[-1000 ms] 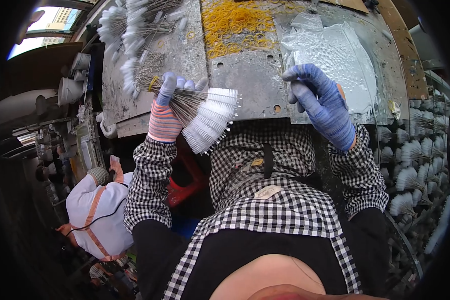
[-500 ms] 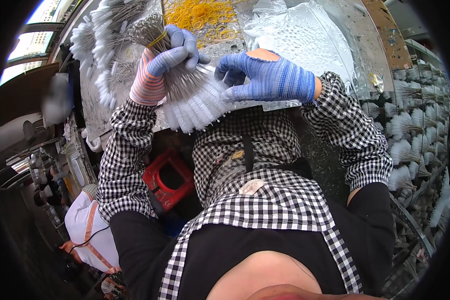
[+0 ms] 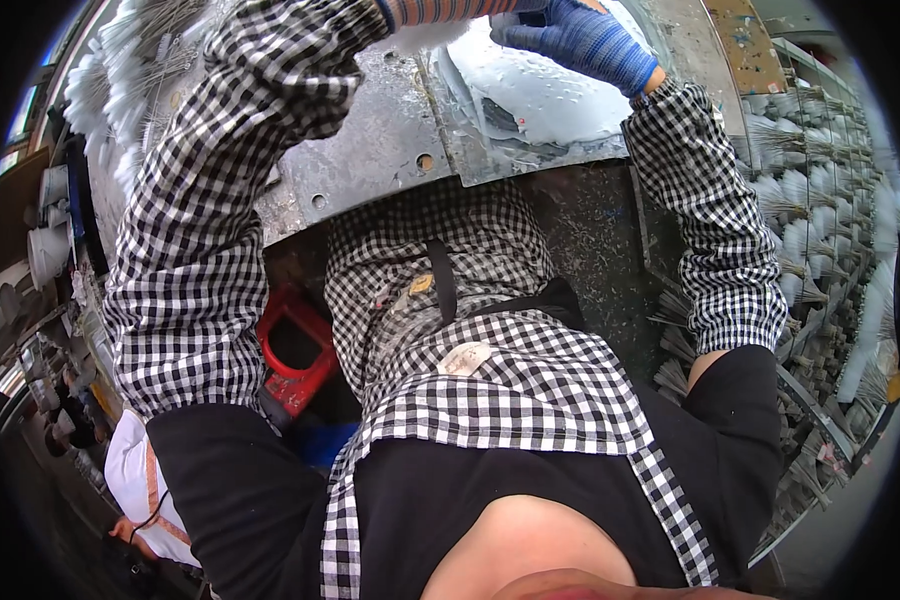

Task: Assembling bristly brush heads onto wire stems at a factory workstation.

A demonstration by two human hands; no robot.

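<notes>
My left hand [image 3: 448, 9], in a striped glove, is cut by the upper edge, so I cannot tell if it is open or closed. Just under it appear the white bristles [image 3: 430, 38] of some brushes, above the metal table [image 3: 360, 140]. My right hand [image 3: 582, 42], in a blue glove, is bent close beside; its grip I cannot tell either. Below it lies a whitish layer [image 3: 560, 95]. The rack [image 3: 803, 395] at my right contains many rows of white brushes [image 3: 810, 235]. At far left is a pale bucket [image 3: 48, 255]; its inside I cannot see well.
</notes>
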